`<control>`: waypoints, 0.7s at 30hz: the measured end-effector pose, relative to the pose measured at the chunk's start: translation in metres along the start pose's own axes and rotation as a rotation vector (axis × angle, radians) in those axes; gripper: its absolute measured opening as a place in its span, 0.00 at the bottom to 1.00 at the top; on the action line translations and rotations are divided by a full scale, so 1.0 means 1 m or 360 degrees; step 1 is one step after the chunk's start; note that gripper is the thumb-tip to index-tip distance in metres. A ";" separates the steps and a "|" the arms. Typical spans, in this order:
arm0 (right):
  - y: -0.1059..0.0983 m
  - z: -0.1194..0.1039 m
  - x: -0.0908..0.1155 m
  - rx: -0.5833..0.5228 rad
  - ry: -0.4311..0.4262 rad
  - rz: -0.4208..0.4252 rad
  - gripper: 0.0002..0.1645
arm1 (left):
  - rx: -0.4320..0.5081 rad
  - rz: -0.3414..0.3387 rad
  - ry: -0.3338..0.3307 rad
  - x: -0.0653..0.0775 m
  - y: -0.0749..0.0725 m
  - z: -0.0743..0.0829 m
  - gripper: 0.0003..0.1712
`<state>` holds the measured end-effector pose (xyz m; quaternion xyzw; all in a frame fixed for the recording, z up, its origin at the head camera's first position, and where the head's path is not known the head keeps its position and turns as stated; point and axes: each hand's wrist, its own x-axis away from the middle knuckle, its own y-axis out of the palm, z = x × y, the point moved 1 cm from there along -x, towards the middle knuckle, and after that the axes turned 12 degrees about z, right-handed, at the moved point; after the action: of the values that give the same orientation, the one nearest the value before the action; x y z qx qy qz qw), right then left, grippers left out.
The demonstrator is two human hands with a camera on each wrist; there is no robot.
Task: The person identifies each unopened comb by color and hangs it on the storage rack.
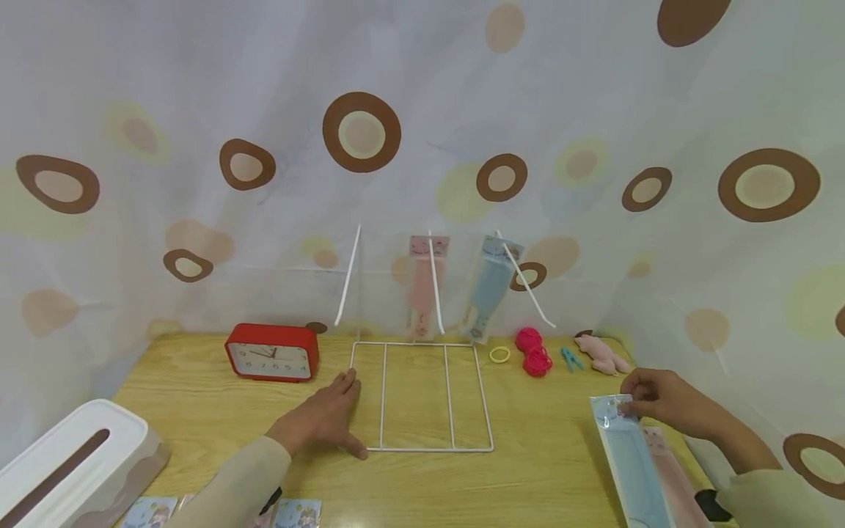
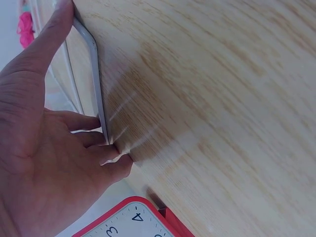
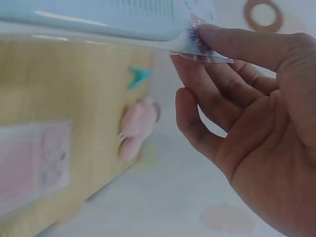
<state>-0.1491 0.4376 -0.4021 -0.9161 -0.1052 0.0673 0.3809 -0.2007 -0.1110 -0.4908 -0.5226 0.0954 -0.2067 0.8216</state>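
Note:
My right hand (image 1: 676, 403) pinches the top end of a packaged blue comb (image 1: 635, 462) between thumb and fingers, at the table's right side. The right wrist view shows the comb's teeth through the clear wrapper. Under it lies a pink package (image 1: 672, 473), partly covered. My left hand (image 1: 323, 414) rests with spread fingers at the left side of a white wire rack (image 1: 450, 396), the thumb at its near corner. Three prongs rise at the rack's back. A pink package (image 1: 424, 290) hangs on the middle prong and a blue package (image 1: 490, 282) on the right one.
A red alarm clock (image 1: 272, 353) stands left of the rack, and a white tissue box (image 1: 86, 469) at the near left. Along the back right lie a yellow ring (image 1: 499, 355), pink yarn (image 1: 533, 353), a blue clip (image 1: 571, 358) and a pink plush toy (image 1: 601, 355).

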 end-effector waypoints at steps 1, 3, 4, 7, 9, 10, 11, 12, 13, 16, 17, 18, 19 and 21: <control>-0.002 -0.007 0.001 -0.0021 -0.0042 0.0031 0.09 | 0.0000 0.0001 0.0000 0.000 0.000 0.000 0.72; -0.004 -0.022 0.002 -0.0065 -0.0108 0.0094 0.07 | -0.0007 0.0003 -0.0001 -0.001 0.001 -0.001 0.72; -0.005 -0.029 0.003 -0.0078 -0.0136 0.0125 0.06 | -0.0010 0.0005 -0.0003 -0.001 0.002 -0.001 0.72; -0.004 -0.054 0.004 -0.0098 -0.0185 0.0227 0.06 | -0.0022 0.0006 -0.0005 -0.001 0.003 -0.002 0.73; -0.004 -0.071 0.004 -0.0113 -0.0214 0.0281 0.06 | -0.0025 0.0004 -0.0002 -0.002 0.003 -0.002 0.73; -0.003 -0.078 0.004 -0.0131 -0.0241 0.0303 0.06 | -0.0024 0.0003 0.0002 -0.002 0.003 -0.002 0.73; -0.002 -0.086 0.004 -0.0146 -0.0270 0.0323 0.06 | -0.0024 0.0000 0.0005 -0.002 0.003 -0.002 0.73; -0.002 -0.094 0.003 -0.0164 -0.0308 0.0343 0.06 | -0.0025 -0.0003 0.0009 -0.002 0.002 -0.001 0.73; -0.001 -0.101 0.003 -0.0173 -0.0342 0.0370 0.07 | -0.0028 -0.0005 0.0013 -0.002 0.002 -0.001 0.73; 0.001 -0.123 0.002 -0.0181 -0.0480 0.0447 0.11 | -0.0021 -0.0008 0.0026 -0.002 0.000 0.001 0.73; 0.001 -0.130 0.001 -0.0176 -0.0508 0.0479 0.12 | -0.0017 -0.0007 0.0030 -0.002 0.000 0.001 0.73; 0.002 -0.137 0.000 -0.0177 -0.0535 0.0508 0.13 | -0.0020 -0.0005 0.0035 -0.001 -0.001 0.002 0.73; 0.003 -0.144 -0.001 -0.0174 -0.0549 0.0532 0.14 | -0.0021 -0.0003 0.0037 -0.001 -0.001 0.001 0.73; 0.004 -0.156 -0.005 -0.0183 -0.0574 0.0553 0.14 | -0.0022 0.0006 0.0039 0.001 -0.001 0.001 0.73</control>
<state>-0.1216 0.3270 -0.2956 -0.9138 -0.0160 0.2881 0.2858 -0.2001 -0.1110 -0.4892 -0.5255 0.1078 -0.2108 0.8172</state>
